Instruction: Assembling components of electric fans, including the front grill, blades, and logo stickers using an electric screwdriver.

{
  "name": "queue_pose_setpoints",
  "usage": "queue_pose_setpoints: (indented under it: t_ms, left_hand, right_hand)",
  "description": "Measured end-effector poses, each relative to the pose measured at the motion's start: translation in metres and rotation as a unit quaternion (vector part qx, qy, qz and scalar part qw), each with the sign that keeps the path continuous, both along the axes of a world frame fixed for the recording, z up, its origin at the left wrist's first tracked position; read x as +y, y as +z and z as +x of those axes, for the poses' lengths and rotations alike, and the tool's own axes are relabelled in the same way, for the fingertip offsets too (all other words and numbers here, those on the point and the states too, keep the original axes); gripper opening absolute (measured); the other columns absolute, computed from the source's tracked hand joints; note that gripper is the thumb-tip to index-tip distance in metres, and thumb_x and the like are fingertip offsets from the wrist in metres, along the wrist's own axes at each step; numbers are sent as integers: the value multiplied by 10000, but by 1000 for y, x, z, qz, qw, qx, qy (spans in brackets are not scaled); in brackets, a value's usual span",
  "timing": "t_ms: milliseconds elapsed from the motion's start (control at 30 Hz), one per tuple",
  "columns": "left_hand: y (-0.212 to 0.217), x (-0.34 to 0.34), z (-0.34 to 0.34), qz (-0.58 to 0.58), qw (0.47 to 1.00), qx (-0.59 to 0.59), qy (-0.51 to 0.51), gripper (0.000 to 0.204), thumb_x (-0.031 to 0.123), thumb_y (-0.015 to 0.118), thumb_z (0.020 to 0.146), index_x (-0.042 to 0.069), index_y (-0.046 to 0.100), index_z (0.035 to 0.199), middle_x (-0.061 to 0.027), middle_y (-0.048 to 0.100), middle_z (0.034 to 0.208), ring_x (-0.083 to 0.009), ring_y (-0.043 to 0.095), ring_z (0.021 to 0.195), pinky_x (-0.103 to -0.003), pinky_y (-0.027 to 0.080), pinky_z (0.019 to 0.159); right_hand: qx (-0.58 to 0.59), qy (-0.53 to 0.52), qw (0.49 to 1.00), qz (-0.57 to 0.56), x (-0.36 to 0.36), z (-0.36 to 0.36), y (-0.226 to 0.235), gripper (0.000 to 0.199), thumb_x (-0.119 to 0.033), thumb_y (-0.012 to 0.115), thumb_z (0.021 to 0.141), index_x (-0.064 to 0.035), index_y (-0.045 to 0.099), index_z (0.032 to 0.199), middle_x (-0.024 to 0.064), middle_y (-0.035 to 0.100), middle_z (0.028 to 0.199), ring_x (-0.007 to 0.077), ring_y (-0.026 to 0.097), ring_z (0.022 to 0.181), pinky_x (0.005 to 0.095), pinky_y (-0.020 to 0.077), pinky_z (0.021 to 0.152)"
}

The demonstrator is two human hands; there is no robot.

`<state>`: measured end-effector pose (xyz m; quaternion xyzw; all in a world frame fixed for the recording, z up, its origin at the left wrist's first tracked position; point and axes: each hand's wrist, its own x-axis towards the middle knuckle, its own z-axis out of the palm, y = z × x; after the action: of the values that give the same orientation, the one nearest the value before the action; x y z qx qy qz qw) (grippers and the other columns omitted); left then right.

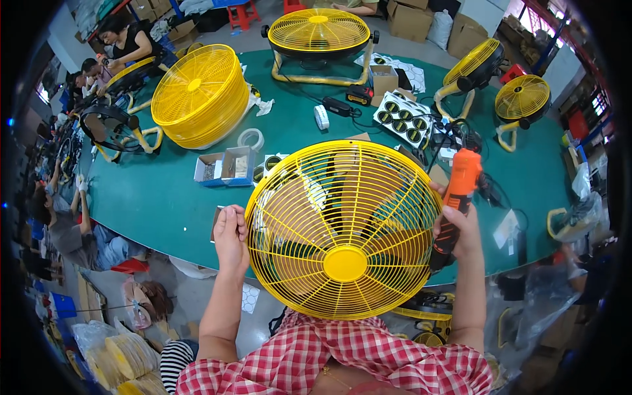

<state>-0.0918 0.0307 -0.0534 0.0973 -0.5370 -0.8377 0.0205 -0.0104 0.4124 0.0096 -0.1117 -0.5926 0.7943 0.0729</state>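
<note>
A round yellow wire fan grille (343, 227) with a solid yellow hub is held up close in front of me, over the near edge of the green table (164, 191). My left hand (230, 236) grips its left rim. My right hand (461, 227) sits at the right rim and holds an orange and black electric screwdriver (457, 197), tip pointing up. Through the wires I see a fan body and dark blades behind the grille.
A stack of yellow grilles (201, 95) stands far left, small open boxes of parts (224, 166) lie in front of me, and finished yellow fans (320, 39) (520, 102) stand at the back and right. Other people (122, 43) work at the far left.
</note>
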Motion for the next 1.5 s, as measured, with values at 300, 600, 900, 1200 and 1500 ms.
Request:
queue_pose_setpoints:
  t_ms: [300, 600, 900, 1200, 1500]
  left_hand:
    - [-4, -11, -3, 65, 997, -13, -37, 153, 154, 474, 926, 22, 548, 948, -6, 531, 746, -44, 468, 631, -153, 387, 541]
    - [35, 15, -15, 170, 959, -60, -218, 182, 43, 532, 872, -20, 545, 1043, -81, 588, 892, -116, 562, 777, -207, 486, 690]
    - [66, 70, -8, 160, 893, -92, -409, 164, 142, 596, 844, 27, 578, 960, -45, 607, 843, -89, 583, 733, -189, 491, 650]
    - [66, 68, -7, 153, 893, -88, -414, 165, 151, 602, 842, 10, 601, 927, -47, 603, 786, -97, 562, 686, -201, 477, 627]
    - [75, 69, -7, 136, 873, -153, -443, 141, 159, 575, 866, 23, 587, 902, -36, 591, 775, -82, 541, 675, -195, 461, 630]
  right_hand:
    - [-4, -47, 999, 6, -11, -3, 7, 404, -155, 632, 729, 35, 492, 1057, 143, 567, 1101, 137, 552, 494, 247, 457, 441]
    - [380, -170, 909, -16, -46, -7, 72, 556, -216, 581, 823, -81, 272, 1265, 54, 452, 773, 151, 482, 613, 296, 427, 609]
    - [468, -13, 879, -93, -126, -15, 97, 658, -257, 690, 747, -155, 307, 1272, 39, 489, 739, 184, 539, 588, 331, 444, 597]
    - [492, 34, 862, -117, -132, -29, 91, 569, -186, 629, 764, -110, 338, 1248, 48, 490, 731, 168, 530, 572, 319, 447, 582]
    - [540, 112, 827, -111, -112, -33, 74, 587, -191, 655, 772, -144, 338, 1264, 59, 515, 733, 204, 560, 580, 344, 465, 574]
